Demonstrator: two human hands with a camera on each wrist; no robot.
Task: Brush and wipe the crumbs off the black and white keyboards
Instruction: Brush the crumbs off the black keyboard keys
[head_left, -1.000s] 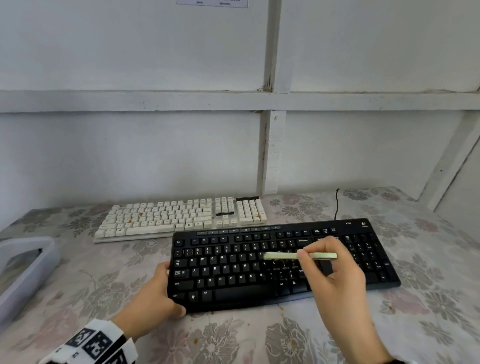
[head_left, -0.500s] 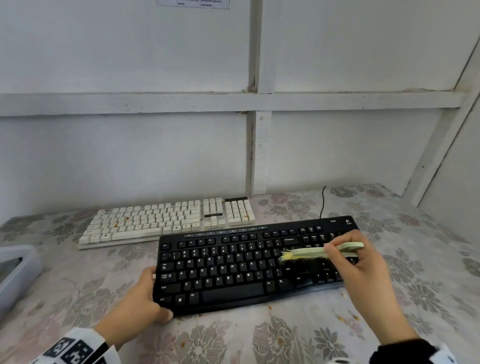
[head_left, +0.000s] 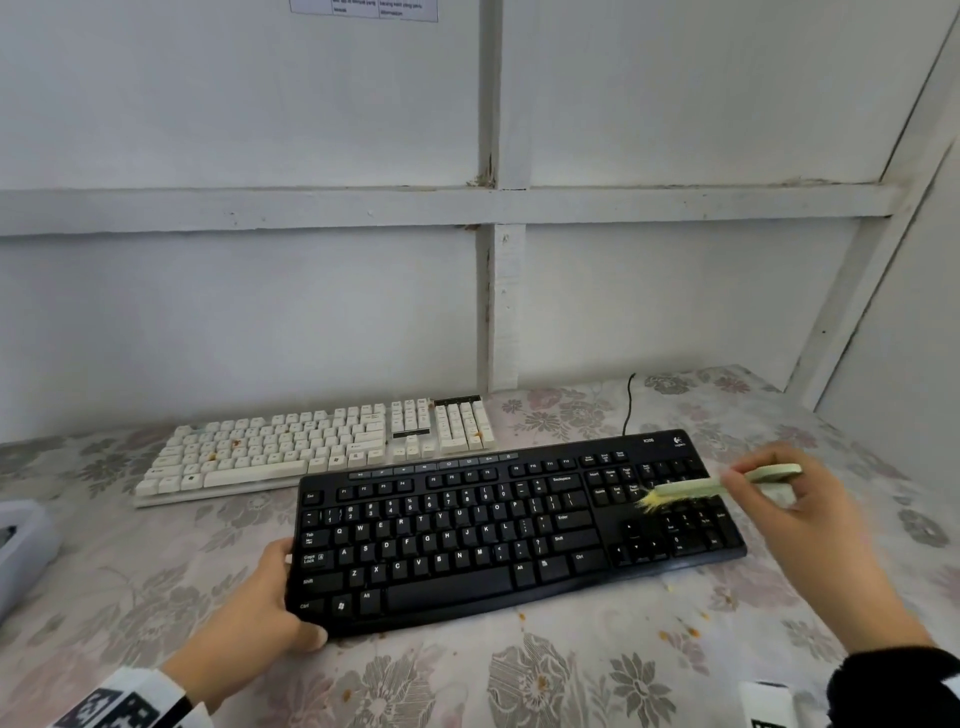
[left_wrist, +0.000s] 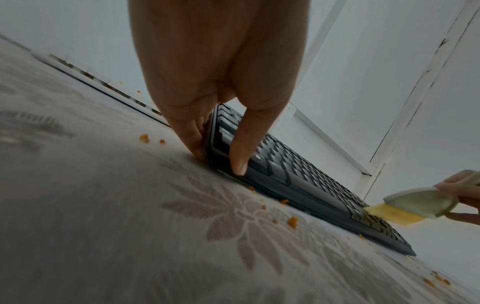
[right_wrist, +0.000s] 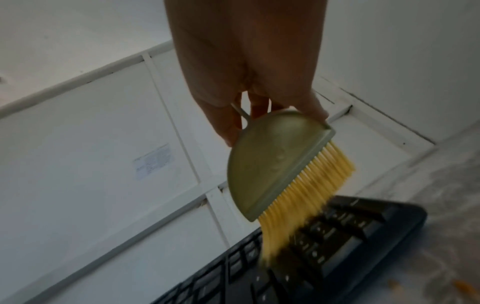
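Note:
A black keyboard lies on the flowered tablecloth in front of me. My left hand grips its front left corner, thumb on top and fingers against the left edge. My right hand holds a pale green brush by its handle, and the yellow bristles touch the keys of the number pad at the right end. Behind the black one, a white keyboard carries orange crumbs on its keys. Orange crumbs lie on the cloth near the black keyboard's front right.
A grey plastic object sits at the table's left edge. The black keyboard's cable runs back toward the white panelled wall. More crumbs lie along the keyboard's front edge. A white tag shows at the bottom right.
My right hand has swept the brush rightward along the black keyboard, from its middle to the number pad. My left hand stays on the left corner. The view has shifted slightly right.

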